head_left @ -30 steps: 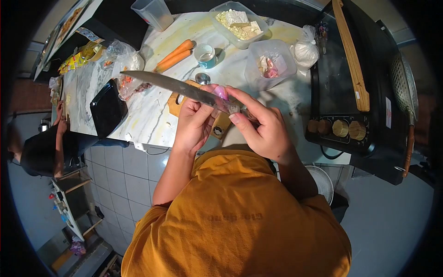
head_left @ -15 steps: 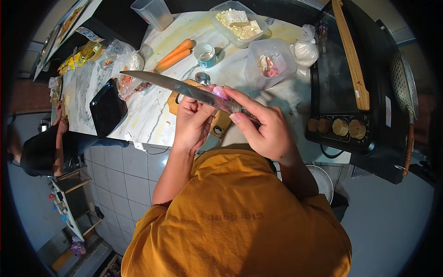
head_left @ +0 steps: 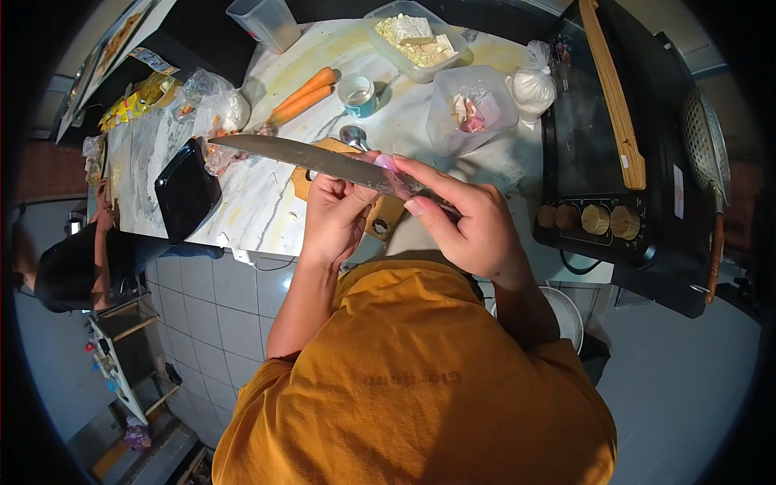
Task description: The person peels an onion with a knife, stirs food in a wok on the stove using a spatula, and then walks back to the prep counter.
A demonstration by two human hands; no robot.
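My right hand (head_left: 473,230) is closed on the handle end of a large knife (head_left: 303,153), its blade pointing left across my body. Behind the blade, a small pinkish-purple piece that looks like a shallot (head_left: 385,162) shows by my right fingertips. My left hand (head_left: 338,218) is closed, its thumb near the lower edge of the blade and its fingertips hidden behind it. The shallot seems to be pinched there. Below the hands lies a wooden cutting board (head_left: 386,217), partly covered by them.
Two carrots (head_left: 303,95), a small blue-labelled tub (head_left: 357,95) and a spoon (head_left: 353,136) lie beyond the board. Plastic containers hold tofu (head_left: 414,31) and pinkish pieces (head_left: 469,115). A black tray (head_left: 187,191) is left, an oven (head_left: 598,145) right. Another person (head_left: 69,267) stands far left.
The knife's tip has dropped a little and the blade's flat side has turned more toward me. Both hands stay close together at nearly the same place.
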